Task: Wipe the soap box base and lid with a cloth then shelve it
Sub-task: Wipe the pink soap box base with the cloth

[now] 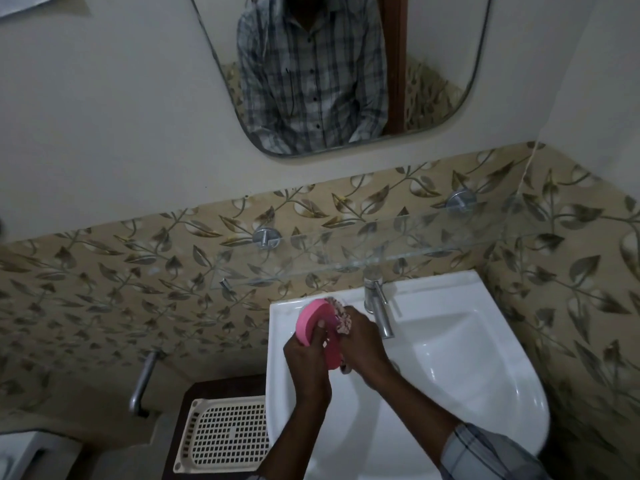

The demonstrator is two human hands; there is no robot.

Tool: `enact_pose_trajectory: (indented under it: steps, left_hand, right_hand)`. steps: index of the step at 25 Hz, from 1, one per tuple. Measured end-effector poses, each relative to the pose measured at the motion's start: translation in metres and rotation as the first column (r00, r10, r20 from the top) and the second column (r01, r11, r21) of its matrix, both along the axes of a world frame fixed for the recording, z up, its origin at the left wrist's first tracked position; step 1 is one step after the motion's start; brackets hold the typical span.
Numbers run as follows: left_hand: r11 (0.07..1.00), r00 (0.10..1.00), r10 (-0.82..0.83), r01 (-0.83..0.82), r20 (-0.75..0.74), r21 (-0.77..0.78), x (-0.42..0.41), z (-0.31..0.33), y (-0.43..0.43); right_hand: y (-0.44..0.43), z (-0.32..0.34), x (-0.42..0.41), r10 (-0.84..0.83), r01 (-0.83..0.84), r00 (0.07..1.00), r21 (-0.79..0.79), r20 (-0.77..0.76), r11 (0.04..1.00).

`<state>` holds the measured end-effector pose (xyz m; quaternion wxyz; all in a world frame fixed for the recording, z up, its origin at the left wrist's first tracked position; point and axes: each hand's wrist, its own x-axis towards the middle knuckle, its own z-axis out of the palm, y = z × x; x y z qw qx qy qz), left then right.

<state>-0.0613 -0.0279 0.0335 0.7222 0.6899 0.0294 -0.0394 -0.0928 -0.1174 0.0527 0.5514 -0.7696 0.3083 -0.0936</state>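
Observation:
A pink soap box (313,318) is held above the left rear part of the white sink (450,358). My left hand (306,355) grips its lower left side, thumb across the pink surface. Pressed against the box's right side is a bunched pink and white cloth (341,315), which my right hand (360,341) holds. Whether the pink piece is the base, the lid or both together cannot be told. A clear glass shelf (363,247) runs along the tiled wall just above the sink.
A chrome tap (379,306) stands right of my hands at the sink's back. A cream plastic basket (225,434) rests on a dark stand left of the sink. A metal wall bar (143,379) and a mirror (346,74) hang on the wall.

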Motion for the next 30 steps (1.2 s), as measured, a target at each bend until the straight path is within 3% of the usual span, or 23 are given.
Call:
enact_pose_trajectory:
  steps: [3, 5, 7, 9, 11, 13, 15, 17, 18, 19, 21, 23, 25, 27, 28, 30]
  left_hand:
    - [0.997, 0.997, 0.071, -0.071, -0.009, -0.018, 0.013, 0.008, -0.007]
    - [0.996, 0.999, 0.031, -0.034, -0.036, -0.08, 0.016, 0.015, -0.011]
    - [0.995, 1.0, -0.002, 0.001, -0.003, -0.099, 0.019, 0.018, -0.001]
    - [1.0, 0.996, -0.01, 0.013, 0.092, -0.025, 0.029, 0.018, 0.013]
    - [0.997, 0.982, -0.07, 0.062, 0.178, 0.047, 0.031, 0.021, 0.015]
    - [0.998, 0.98, -0.065, 0.069, 0.186, -0.013, 0.024, 0.02, 0.007]
    - [0.98, 0.998, 0.019, -0.006, 0.066, -0.199, 0.017, 0.019, 0.0]
    - [0.935, 0.998, -0.05, 0.032, -0.042, -0.354, 0.015, 0.015, 0.001]
    - [0.943, 0.99, -0.122, 0.094, -0.068, -0.318, 0.014, 0.012, 0.003]
    - [0.954, 0.972, -0.199, 0.164, -0.124, -0.249, 0.013, 0.009, 0.006]
    - [0.963, 0.885, -0.251, 0.187, -0.393, -0.196, 0.008, 0.006, 0.008]
    - [0.926, 0.749, -0.313, 0.104, -0.584, -0.363, 0.004, 0.006, 0.01]
    - [0.806, 0.642, -0.483, 0.06, -0.596, -0.588, 0.008, 0.014, 0.01]
    - [0.733, 0.567, -0.561, 0.001, -0.604, -0.68, 0.021, 0.024, 0.012]
    - [0.715, 0.532, -0.581, -0.028, -0.616, -0.699, 0.028, 0.028, 0.016]
    - [0.681, 0.48, -0.635, -0.023, -0.606, -0.732, 0.036, 0.032, 0.023]
  right_hand:
    - [0.016, -0.012, -0.003, -0.168, 0.178, 0.983, 0.181, -0.07, 0.967]
    - [0.014, -0.012, 0.0, -0.264, 0.278, 0.961, 0.3, -0.089, 0.912]
    - [0.003, -0.005, 0.004, -0.252, 0.252, 0.967, 0.205, -0.03, 0.946]
    - [-0.009, 0.001, 0.004, -0.193, 0.192, 0.981, 0.029, 0.032, 0.981]
    - [-0.012, 0.0, 0.0, -0.175, 0.176, 0.983, -0.023, 0.056, 0.984]
    - [-0.003, -0.003, -0.002, -0.261, 0.253, 0.964, 0.129, 0.044, 0.959]
    - [0.006, -0.003, -0.002, -0.341, 0.306, 0.94, 0.383, 0.025, 0.872]
    - [0.004, -0.002, -0.003, -0.356, 0.285, 0.934, 0.541, 0.028, 0.791]
    - [-0.001, -0.002, -0.003, -0.354, 0.281, 0.934, 0.534, 0.038, 0.798]
    - [-0.007, -0.005, -0.004, -0.356, 0.299, 0.933, 0.444, 0.048, 0.845]
    - [-0.014, -0.012, -0.009, -0.369, 0.356, 0.926, 0.146, 0.075, 0.923]
    - [-0.006, -0.017, -0.018, -0.307, 0.319, 0.931, -0.03, 0.195, 0.947]
    - [0.006, -0.023, -0.029, -0.156, 0.231, 0.937, -0.22, 0.313, 0.948]
    - [0.009, -0.031, -0.04, 0.083, 0.129, 0.926, -0.513, 0.369, 0.848]
    - [0.009, -0.034, -0.046, 0.23, 0.065, 0.906, -0.656, 0.354, 0.752]
    - [0.004, -0.036, -0.055, 0.452, -0.064, 0.849, -0.796, 0.274, 0.603]
